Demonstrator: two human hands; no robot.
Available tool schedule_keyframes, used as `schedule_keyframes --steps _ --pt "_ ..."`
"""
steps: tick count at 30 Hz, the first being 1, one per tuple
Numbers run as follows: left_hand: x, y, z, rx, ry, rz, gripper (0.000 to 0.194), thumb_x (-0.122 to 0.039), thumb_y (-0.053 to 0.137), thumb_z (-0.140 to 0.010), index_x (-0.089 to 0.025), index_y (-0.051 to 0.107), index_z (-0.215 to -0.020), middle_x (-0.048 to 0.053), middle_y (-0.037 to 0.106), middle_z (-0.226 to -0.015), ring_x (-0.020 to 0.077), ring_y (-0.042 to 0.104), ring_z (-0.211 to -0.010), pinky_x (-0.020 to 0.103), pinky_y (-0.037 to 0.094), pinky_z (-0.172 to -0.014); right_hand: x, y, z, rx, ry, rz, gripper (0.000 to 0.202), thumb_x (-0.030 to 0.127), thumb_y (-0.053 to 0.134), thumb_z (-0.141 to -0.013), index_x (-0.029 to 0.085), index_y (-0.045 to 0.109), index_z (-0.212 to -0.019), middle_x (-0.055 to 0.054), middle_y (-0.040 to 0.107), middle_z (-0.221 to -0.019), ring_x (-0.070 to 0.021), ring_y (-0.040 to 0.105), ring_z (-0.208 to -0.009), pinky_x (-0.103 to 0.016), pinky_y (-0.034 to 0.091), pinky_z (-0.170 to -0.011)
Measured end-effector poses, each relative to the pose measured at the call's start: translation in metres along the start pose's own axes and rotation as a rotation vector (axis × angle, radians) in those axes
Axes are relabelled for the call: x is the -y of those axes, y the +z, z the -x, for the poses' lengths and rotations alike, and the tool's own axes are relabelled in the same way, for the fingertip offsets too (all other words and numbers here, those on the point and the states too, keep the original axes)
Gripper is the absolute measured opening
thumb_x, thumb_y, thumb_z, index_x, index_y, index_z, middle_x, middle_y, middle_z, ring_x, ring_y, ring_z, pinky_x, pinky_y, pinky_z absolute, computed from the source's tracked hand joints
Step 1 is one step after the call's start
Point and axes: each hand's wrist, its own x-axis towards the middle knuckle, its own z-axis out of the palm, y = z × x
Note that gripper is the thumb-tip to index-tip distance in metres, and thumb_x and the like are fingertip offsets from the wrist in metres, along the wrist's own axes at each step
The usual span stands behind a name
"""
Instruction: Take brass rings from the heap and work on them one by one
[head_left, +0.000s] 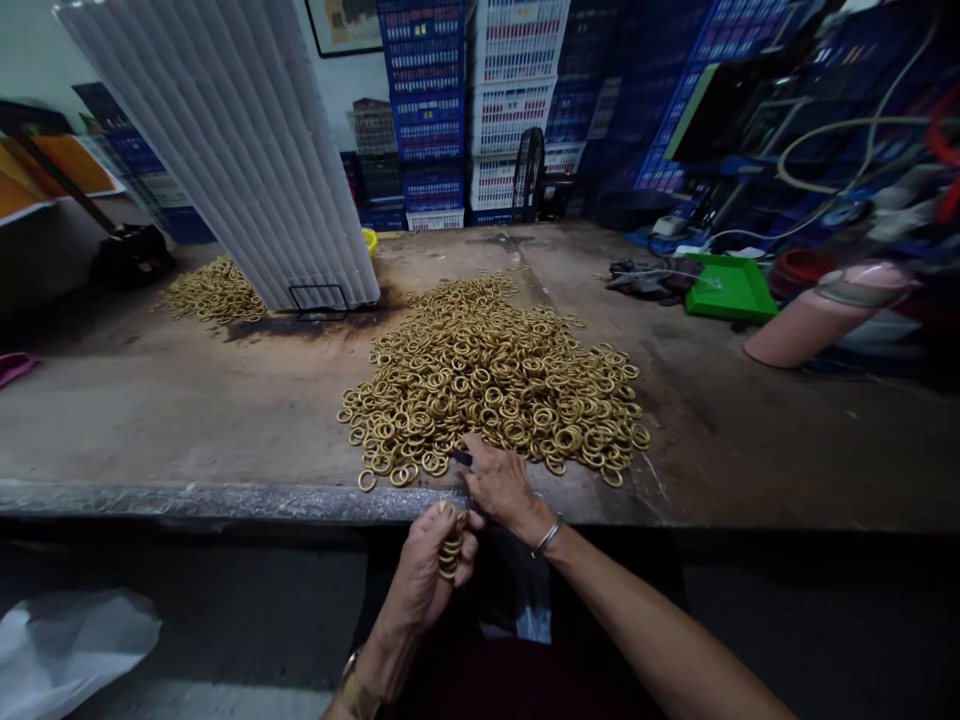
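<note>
A large heap of gold-coloured rings lies on the brown table near its front edge. My left hand, just off that edge, is closed around several stacked gold rings. Above and right of it, my right hand reaches to the heap's near side, its fingers closed on a small black object. What that black object is cannot be made out. The right hand's fingertips are close to the nearest rings.
Left of the heap stands a tall white corrugated panel, with a smaller ring pile beside it. To the right are a green tray and a pink bottle. Stacked crates stand behind the table.
</note>
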Motion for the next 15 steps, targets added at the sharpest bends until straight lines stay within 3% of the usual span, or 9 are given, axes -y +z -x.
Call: schedule_keyframes --steps 8,15 --pt "-0.005 -0.009 -0.003 0.066 -0.061 0.143 0.022 -0.028 0.063 -0.069 -0.017 0.051 -0.085 0.0 0.054 -0.07 0.0078 0.049 -0.053 0.014 0.027 -0.036 0.002 0.009 -0.002 0.019 0.058 0.081 0.016 0.027 0.043 -0.082 0.023 0.048 -0.096 -0.004 0.063 -0.09 -0.018 0.059 -0.079 -0.026 0.033 -0.063" --pt "-0.001 -0.012 -0.007 0.041 -0.087 0.199 0.021 -0.028 0.067 -0.066 -0.013 0.053 -0.069 0.001 0.051 -0.07 0.0076 0.049 -0.057 0.012 0.026 -0.035 0.0 0.004 0.007 0.064 0.059 0.139 0.029 0.019 0.043 -0.079 0.026 0.047 -0.107 -0.005 0.052 -0.106 -0.0163 0.056 -0.081 -0.025 0.036 -0.063"
